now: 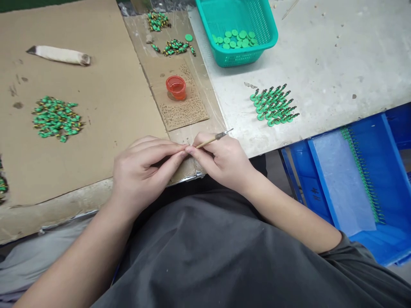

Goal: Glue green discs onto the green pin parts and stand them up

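My right hand [223, 160] is closed on a fine brush [208, 142] with a pale wooden handle and a dark collar; its thin tip points right, away from the fingers. My left hand [146, 169] is closed in a pinch, its fingertips meeting those of my right hand at the table's front edge. Whatever lies between the fingertips is too small or hidden to make out. Just beyond the hands, a small red cup [176, 87] stands on a speckled piece of cardboard [184, 113].
Small green-and-dark pieces lie in a pile [58, 119] at left and smaller heaps [176, 47] at the back. A teal basket [236, 60] contains green discs. Discs with upright dark pieces [274, 105] stand at right. Blue crates [398, 171] sit below; a white, dark-tipped object [59, 54] lies on cardboard.
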Demonstrator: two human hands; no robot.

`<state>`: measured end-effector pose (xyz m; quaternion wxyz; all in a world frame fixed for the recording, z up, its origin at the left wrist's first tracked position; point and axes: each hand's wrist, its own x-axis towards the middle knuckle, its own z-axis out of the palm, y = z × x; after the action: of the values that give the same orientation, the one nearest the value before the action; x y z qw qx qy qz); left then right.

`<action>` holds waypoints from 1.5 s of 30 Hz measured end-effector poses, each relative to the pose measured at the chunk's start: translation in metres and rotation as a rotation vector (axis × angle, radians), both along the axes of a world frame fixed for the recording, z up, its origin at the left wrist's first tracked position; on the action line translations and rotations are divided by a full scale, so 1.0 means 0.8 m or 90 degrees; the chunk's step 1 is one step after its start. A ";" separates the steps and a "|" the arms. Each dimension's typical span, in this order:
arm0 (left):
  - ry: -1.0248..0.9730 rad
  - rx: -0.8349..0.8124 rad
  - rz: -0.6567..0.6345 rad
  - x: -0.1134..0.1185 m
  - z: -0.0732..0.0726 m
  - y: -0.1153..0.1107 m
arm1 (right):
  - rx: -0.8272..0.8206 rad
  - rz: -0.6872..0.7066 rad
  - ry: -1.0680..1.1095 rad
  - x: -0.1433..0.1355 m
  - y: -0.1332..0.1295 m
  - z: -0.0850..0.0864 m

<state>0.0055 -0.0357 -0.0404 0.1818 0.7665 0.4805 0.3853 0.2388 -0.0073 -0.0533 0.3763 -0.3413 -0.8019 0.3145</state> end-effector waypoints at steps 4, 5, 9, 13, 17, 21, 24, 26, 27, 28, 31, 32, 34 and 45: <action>0.011 0.017 -0.001 -0.004 -0.005 -0.001 | 0.045 -0.001 -0.011 -0.002 -0.003 -0.003; 0.013 0.021 -0.003 -0.005 -0.006 -0.001 | 0.053 0.001 -0.019 -0.004 -0.005 -0.003; 0.021 0.027 -0.015 -0.008 -0.008 0.000 | 0.080 -0.011 -0.055 -0.012 -0.012 -0.003; 0.030 0.025 -0.025 -0.009 -0.007 0.002 | 0.076 -0.020 -0.060 -0.016 -0.014 -0.003; 0.040 0.019 -0.021 -0.008 -0.003 0.000 | 0.009 -0.079 0.037 -0.007 -0.012 0.002; 0.057 0.006 -0.010 -0.006 0.001 -0.005 | -0.077 -0.152 0.136 0.011 -0.008 0.010; 0.087 0.007 0.010 -0.005 0.002 -0.005 | -0.125 -0.133 0.142 0.020 -0.003 0.009; 0.111 0.014 0.029 -0.004 0.000 -0.003 | -0.144 -0.120 0.113 0.021 -0.002 0.008; 0.125 0.017 0.037 -0.003 -0.001 -0.002 | -0.151 -0.115 0.096 0.021 -0.001 0.008; 0.138 0.020 0.041 -0.003 -0.002 -0.001 | -0.156 -0.111 0.082 0.021 -0.001 0.008; 0.160 0.025 0.027 -0.001 -0.004 0.002 | -0.153 -0.093 0.069 0.020 0.001 0.011; 0.159 0.027 0.019 -0.001 -0.005 0.002 | -0.147 -0.083 0.066 0.020 0.002 0.012; 0.150 0.030 0.009 -0.001 -0.005 0.003 | -0.127 -0.051 0.055 0.021 0.006 0.015; 0.123 0.060 0.007 -0.001 -0.009 0.005 | 0.010 0.074 0.037 0.008 0.020 -0.001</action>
<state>0.0043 -0.0318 -0.0476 0.0960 0.8051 0.4816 0.3327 0.2449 0.0083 -0.0544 0.3828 -0.2818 -0.8116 0.3397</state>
